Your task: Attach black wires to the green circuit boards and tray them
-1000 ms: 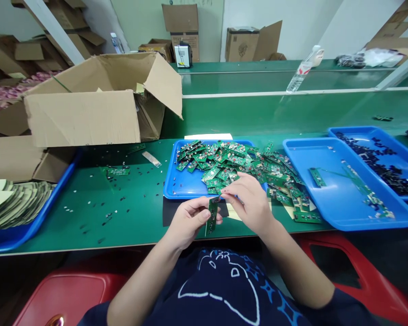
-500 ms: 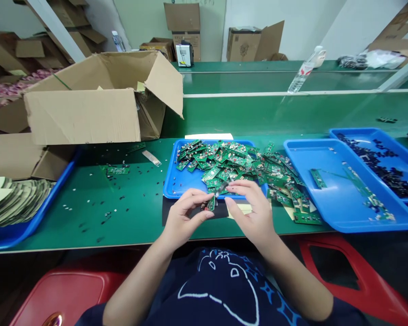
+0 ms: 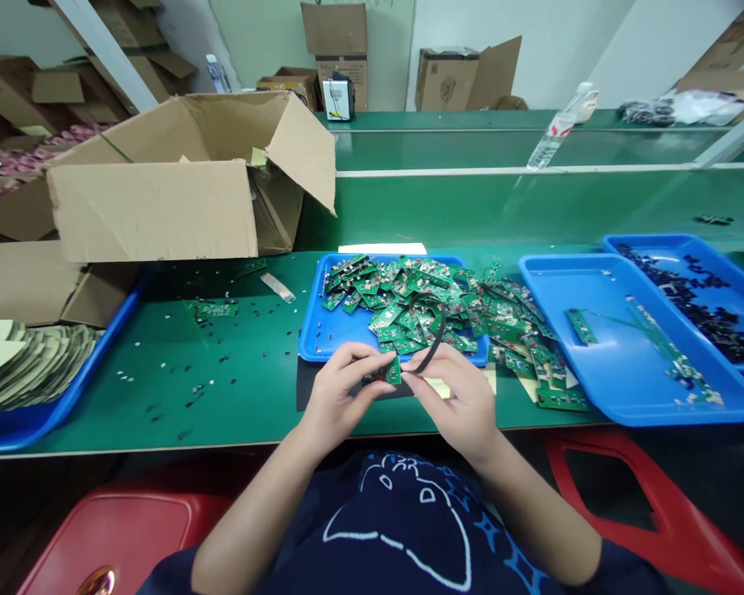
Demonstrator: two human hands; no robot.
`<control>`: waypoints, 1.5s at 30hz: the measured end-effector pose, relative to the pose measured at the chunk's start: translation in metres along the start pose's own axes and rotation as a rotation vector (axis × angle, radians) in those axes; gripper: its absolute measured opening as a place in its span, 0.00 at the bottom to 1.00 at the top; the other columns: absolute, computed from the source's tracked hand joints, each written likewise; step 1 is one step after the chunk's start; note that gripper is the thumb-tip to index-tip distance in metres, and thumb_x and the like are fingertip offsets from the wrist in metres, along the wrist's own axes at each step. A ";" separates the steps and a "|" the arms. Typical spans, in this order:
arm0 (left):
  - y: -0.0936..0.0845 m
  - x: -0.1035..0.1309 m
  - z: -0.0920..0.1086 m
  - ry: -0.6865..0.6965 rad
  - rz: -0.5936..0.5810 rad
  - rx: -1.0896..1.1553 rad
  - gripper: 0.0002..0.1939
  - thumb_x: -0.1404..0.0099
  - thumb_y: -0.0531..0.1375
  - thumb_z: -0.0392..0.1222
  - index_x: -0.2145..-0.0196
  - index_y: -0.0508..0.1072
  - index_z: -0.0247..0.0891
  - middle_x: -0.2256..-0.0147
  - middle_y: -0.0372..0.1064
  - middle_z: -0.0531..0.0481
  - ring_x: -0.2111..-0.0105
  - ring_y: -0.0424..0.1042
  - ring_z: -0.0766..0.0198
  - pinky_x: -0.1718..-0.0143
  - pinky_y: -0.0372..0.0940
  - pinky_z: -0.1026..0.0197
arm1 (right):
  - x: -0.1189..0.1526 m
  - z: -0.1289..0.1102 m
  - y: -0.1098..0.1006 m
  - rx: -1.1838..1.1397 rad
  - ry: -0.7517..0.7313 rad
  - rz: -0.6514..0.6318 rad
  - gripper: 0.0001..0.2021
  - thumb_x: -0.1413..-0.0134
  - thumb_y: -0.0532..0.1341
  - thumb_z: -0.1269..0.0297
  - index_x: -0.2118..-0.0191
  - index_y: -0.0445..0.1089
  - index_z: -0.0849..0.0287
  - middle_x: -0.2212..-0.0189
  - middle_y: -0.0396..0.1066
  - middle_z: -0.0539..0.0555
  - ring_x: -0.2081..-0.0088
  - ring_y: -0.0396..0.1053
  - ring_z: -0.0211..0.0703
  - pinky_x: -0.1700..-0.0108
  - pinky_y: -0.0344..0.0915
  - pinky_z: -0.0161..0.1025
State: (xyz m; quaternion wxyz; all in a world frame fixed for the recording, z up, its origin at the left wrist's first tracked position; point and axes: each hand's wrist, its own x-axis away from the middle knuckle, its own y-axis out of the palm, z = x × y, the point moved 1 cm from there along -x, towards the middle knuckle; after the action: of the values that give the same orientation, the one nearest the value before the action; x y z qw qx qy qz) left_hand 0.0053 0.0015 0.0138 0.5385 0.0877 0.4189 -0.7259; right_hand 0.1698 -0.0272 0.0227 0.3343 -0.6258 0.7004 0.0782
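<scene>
Between the thumb and fingers of my left hand (image 3: 341, 397) is a small green circuit board (image 3: 393, 370), held in front of the blue tray. My right hand (image 3: 462, 397) pinches a thin black strip (image 3: 435, 343) that curves upward from the fingertips, its lower end close to the board's right edge. Whether the strip touches the board is too small to tell. Just beyond both hands, a heap of green circuit boards (image 3: 415, 289) fills much of the blue tray (image 3: 310, 335) and spills over its right side.
To the right lie a blue tray (image 3: 570, 289) with a few boards and another tray (image 3: 651, 244) of black parts. A large open carton (image 3: 155, 215) stands back left, near stacked paper sheets (image 3: 31, 364). Small bits dot the green table (image 3: 248, 413). A bottle (image 3: 551, 140) leans behind.
The black strip now stands up from my right fingertips, which have closed on it. The board in my left hand has turned to show more of its green face.
</scene>
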 end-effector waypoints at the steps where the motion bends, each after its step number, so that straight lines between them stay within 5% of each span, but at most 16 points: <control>1: 0.000 0.000 -0.001 -0.012 0.008 -0.012 0.16 0.41 0.61 0.37 0.53 0.71 0.42 0.64 0.68 0.48 0.65 0.70 0.65 0.63 0.69 0.62 | 0.000 0.001 -0.002 0.007 -0.046 -0.021 0.05 0.47 0.58 0.71 0.68 0.71 0.55 0.69 0.72 0.54 0.65 0.70 0.44 0.62 0.68 0.44; 5: -0.002 0.001 -0.005 0.027 0.048 -0.052 0.15 0.41 0.61 0.38 0.54 0.71 0.41 0.64 0.68 0.48 0.64 0.70 0.64 0.63 0.69 0.62 | 0.000 0.009 -0.010 -0.046 -0.099 -0.261 0.12 0.46 0.56 0.73 0.58 0.71 0.54 0.61 0.70 0.56 0.59 0.70 0.43 0.58 0.69 0.43; 9: -0.007 0.000 -0.005 0.113 0.137 -0.138 0.16 0.40 0.60 0.36 0.53 0.70 0.43 0.62 0.68 0.47 0.62 0.70 0.62 0.62 0.69 0.60 | 0.001 0.023 -0.010 -0.328 0.185 -0.353 0.18 0.45 0.56 0.68 0.48 0.63 0.55 0.55 0.68 0.58 0.58 0.70 0.41 0.55 0.69 0.44; 12: -0.008 0.000 -0.006 0.206 0.124 -0.230 0.15 0.39 0.59 0.35 0.54 0.71 0.44 0.60 0.67 0.47 0.60 0.70 0.62 0.58 0.69 0.57 | 0.001 0.030 -0.001 -0.591 0.516 -0.306 0.14 0.45 0.57 0.54 0.63 0.70 0.60 0.69 0.72 0.55 0.71 0.72 0.39 0.67 0.71 0.40; 15: -0.009 0.001 -0.007 0.287 0.104 -0.294 0.16 0.39 0.59 0.33 0.54 0.70 0.44 0.59 0.66 0.48 0.59 0.69 0.62 0.55 0.69 0.54 | -0.001 0.026 0.006 -0.772 0.723 -0.421 0.21 0.50 0.59 0.46 0.76 0.69 0.63 0.79 0.71 0.53 0.79 0.69 0.37 0.75 0.69 0.36; 27: -0.004 0.002 -0.007 0.137 0.078 -0.097 0.18 0.40 0.60 0.37 0.51 0.69 0.44 0.63 0.66 0.47 0.64 0.69 0.65 0.65 0.69 0.63 | 0.009 0.018 0.022 -1.147 0.902 -0.462 0.15 0.55 0.65 0.55 0.78 0.65 0.62 0.88 0.62 0.46 0.86 0.60 0.31 0.83 0.58 0.30; 32: -0.001 0.004 -0.013 0.087 -0.067 0.078 0.17 0.39 0.59 0.40 0.51 0.71 0.45 0.64 0.66 0.47 0.64 0.69 0.64 0.64 0.69 0.63 | 0.011 0.023 0.025 -1.187 0.885 -0.574 0.16 0.56 0.63 0.54 0.81 0.60 0.60 0.90 0.51 0.41 0.89 0.51 0.30 0.84 0.52 0.31; 36: 0.002 0.008 -0.016 0.013 -0.138 0.122 0.14 0.38 0.58 0.40 0.54 0.73 0.45 0.65 0.67 0.47 0.65 0.69 0.64 0.65 0.68 0.63 | 0.006 0.025 0.020 -0.583 0.633 -0.459 0.13 0.53 0.56 0.61 0.84 0.58 0.58 0.89 0.51 0.43 0.85 0.48 0.30 0.81 0.47 0.32; 40: 0.002 0.009 -0.013 -0.212 -0.062 0.216 0.13 0.36 0.56 0.41 0.54 0.74 0.42 0.65 0.69 0.46 0.66 0.70 0.64 0.64 0.68 0.62 | 0.004 0.025 0.019 0.004 0.343 -0.351 0.13 0.57 0.55 0.69 0.86 0.54 0.58 0.85 0.52 0.46 0.80 0.50 0.33 0.76 0.49 0.34; 43: -0.002 0.007 -0.010 -0.340 0.074 0.323 0.13 0.37 0.57 0.42 0.56 0.75 0.41 0.65 0.70 0.46 0.66 0.71 0.64 0.64 0.68 0.63 | 0.003 0.029 0.015 -0.162 0.402 -0.350 0.08 0.52 0.56 0.67 0.79 0.62 0.59 0.81 0.60 0.48 0.79 0.57 0.34 0.75 0.55 0.34; 45: -0.004 0.005 -0.009 -0.373 0.122 0.349 0.13 0.38 0.58 0.43 0.57 0.76 0.40 0.67 0.71 0.46 0.66 0.71 0.63 0.64 0.68 0.62 | 0.000 0.033 0.007 -0.442 0.460 -0.229 0.06 0.49 0.57 0.62 0.66 0.66 0.56 0.72 0.67 0.50 0.75 0.64 0.36 0.73 0.62 0.36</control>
State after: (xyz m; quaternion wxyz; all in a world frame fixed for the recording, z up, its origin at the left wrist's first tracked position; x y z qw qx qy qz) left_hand -0.0026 0.0042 0.0073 0.6258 0.0690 0.1749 -0.7570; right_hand 0.1753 -0.0083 -0.0042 0.0304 -0.7589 0.6489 0.0468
